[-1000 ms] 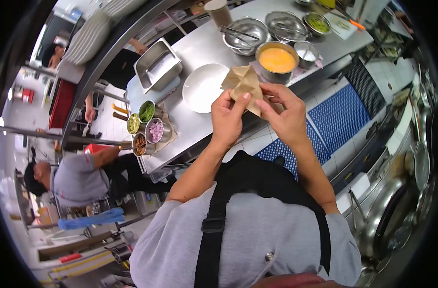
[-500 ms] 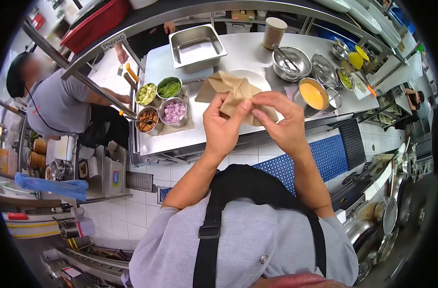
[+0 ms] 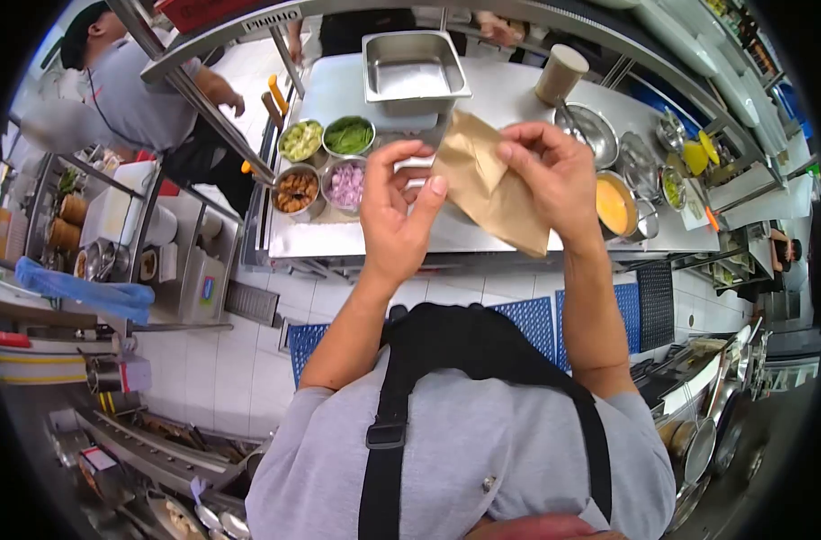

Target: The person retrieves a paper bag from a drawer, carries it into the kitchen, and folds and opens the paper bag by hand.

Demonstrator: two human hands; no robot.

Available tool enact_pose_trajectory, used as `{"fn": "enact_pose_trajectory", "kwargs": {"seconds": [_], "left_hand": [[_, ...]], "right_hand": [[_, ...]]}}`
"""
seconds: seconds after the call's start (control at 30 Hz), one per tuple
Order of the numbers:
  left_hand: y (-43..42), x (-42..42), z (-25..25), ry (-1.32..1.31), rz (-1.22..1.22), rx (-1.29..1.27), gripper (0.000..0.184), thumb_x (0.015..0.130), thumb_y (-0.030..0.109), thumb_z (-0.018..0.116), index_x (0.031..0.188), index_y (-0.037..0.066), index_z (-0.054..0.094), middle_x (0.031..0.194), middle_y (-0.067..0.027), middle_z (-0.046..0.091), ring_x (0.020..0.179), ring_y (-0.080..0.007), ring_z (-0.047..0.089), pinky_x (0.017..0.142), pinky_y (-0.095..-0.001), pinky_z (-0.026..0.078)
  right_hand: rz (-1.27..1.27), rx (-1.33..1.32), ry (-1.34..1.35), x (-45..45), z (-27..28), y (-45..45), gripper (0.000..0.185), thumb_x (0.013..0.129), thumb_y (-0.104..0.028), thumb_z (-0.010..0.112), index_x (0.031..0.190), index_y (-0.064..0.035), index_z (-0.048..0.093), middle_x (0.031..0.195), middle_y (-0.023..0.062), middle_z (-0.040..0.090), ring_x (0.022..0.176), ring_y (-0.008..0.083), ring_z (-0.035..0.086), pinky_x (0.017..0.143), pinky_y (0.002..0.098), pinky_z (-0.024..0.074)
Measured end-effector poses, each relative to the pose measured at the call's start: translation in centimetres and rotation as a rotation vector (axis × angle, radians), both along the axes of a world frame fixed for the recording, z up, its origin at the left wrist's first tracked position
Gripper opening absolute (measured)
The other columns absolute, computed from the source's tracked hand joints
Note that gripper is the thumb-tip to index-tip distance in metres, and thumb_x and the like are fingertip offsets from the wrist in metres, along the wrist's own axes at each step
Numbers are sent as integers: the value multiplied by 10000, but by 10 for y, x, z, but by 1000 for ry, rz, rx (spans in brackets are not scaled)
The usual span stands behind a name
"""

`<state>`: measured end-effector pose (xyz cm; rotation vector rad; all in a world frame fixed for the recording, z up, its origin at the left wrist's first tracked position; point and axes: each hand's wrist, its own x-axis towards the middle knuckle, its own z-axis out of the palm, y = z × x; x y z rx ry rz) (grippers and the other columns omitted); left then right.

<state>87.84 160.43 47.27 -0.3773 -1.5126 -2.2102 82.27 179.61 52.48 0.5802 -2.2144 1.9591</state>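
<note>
A creased brown paper napkin (image 3: 487, 184) hangs in front of my chest above the steel counter. My right hand (image 3: 554, 175) pinches its upper right part between thumb and fingers. Beside the napkin's left edge is my left hand (image 3: 399, 202), its fingers curled loosely and apart from the thumb. That thumb tip is close to the paper; whether it touches, I cannot tell. Left of my left hand stand steel cups of chopped purple onion (image 3: 345, 184), browned pieces (image 3: 296, 192), cut green beans (image 3: 349, 135) and pale green chunks (image 3: 300, 140).
A deep steel pan (image 3: 417, 72) stands at the back on a white board. To the right are a steel bowl (image 3: 593, 135), a tall container (image 3: 561, 74) and a pot of orange-yellow liquid (image 3: 613, 205). A shelf rail (image 3: 338, 20) crosses overhead. A co-worker (image 3: 140, 90) stands left.
My left hand has drawn away from the napkin, and its fingers have opened. The napkin now hangs from my right hand, more folded together. The view has shifted, and the co-worker's arm has moved.
</note>
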Motion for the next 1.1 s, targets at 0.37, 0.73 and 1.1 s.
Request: {"fn": "enact_pose_trajectory", "kwargs": {"seconds": [0.37, 0.73, 1.1], "left_hand": [[25, -23, -1, -37, 120, -6, 165, 979, 156, 730, 971, 0, 676, 1235, -104, 632, 1042, -166, 630, 882, -315, 542], [50, -44, -3, -43, 143, -604, 187, 919, 202, 780, 922, 20, 735, 1000, -54, 652, 942, -147, 570, 817, -294, 422], [74, -51, -25, -206, 7, -156, 85, 947, 38, 682, 899, -7, 628, 1071, -76, 656, 945, -104, 596, 822, -259, 488]], "right_hand": [[-44, 70, 236, -8, 5, 42, 219, 875, -40, 763, 1087, 11, 743, 939, 37, 746, 852, 94, 641, 816, 263, 526], [9, -28, 107, -23, -29, 75, 249, 914, -6, 717, 1152, -4, 642, 952, 38, 693, 898, 102, 645, 838, 262, 508], [-167, 253, 449, -20, -37, 58, 178, 793, -107, 834, 931, -22, 760, 918, 100, 703, 893, 291, 659, 818, 402, 530]]}}
